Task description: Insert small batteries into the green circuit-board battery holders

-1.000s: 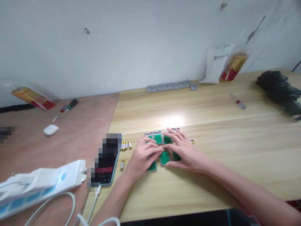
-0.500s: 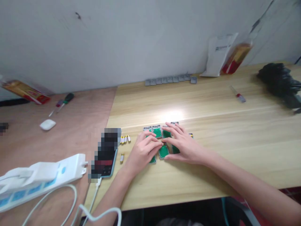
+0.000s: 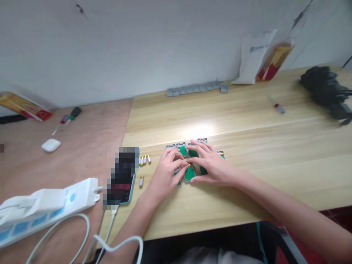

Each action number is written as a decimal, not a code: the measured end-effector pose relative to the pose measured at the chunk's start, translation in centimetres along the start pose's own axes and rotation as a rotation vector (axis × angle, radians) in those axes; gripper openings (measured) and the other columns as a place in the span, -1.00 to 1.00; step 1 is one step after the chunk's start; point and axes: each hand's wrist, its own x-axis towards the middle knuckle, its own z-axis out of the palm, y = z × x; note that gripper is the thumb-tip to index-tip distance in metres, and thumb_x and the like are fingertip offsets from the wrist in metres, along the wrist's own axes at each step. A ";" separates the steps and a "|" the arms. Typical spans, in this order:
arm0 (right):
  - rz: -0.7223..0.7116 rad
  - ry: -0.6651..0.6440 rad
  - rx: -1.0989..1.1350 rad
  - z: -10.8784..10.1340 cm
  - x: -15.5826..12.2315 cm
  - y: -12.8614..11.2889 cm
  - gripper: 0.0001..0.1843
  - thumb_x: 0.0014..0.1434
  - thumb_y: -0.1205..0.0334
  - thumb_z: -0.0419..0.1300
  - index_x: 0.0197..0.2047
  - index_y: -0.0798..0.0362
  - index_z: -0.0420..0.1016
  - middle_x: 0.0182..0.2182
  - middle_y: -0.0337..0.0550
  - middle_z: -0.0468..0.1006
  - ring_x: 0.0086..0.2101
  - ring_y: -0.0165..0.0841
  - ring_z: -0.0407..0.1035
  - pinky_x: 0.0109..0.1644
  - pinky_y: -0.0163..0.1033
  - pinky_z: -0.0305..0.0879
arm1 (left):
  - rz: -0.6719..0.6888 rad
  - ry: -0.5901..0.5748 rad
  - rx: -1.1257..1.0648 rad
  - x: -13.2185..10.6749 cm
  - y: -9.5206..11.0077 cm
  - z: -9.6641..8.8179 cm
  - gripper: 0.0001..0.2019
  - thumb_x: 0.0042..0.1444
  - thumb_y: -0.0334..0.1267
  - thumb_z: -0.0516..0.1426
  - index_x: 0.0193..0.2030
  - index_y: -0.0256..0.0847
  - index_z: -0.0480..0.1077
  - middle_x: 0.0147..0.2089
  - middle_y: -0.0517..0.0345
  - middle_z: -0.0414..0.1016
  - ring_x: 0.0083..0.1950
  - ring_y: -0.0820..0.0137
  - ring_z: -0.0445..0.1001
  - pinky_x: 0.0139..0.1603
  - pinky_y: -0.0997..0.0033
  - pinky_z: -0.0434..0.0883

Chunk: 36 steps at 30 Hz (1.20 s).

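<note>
A green circuit board in a small grey case lies on the wooden table between my hands. At its top edge shows the gold end of a small battery. My left hand is closed, its thumb and fingertips pinched together at that battery, which they mostly hide. Thumb and index finger of my right hand span the case from its bottom corner to its top edge; the other fingers stretch over neighbouring boards. Another cased board lies just beyond, among several similar ones partly covered by my hands.
Loose batteries lie left of my hands, with a single battery nearer me. Beside them is a phone on a white cable. Grey covers line the wall. A screwdriver and a black bag lie right.
The view has shifted slightly. Both hands stay at the same board, and the left fingertips have moved a little at its top edge, where the battery's gold end shows more clearly.
</note>
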 end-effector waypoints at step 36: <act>-0.066 0.046 -0.203 2.2 1.3 -1.7 -0.35 0.09 -0.28 0.20 0.03 0.06 0.44 0.24 0.12 0.26 0.33 -0.01 -0.09 0.38 0.27 -0.26 | -0.212 0.122 0.482 -10.6 -0.4 -3.7 -0.85 0.20 -0.16 0.18 -0.14 -0.11 0.50 0.07 0.01 0.41 0.16 0.15 0.30 0.28 -0.11 0.13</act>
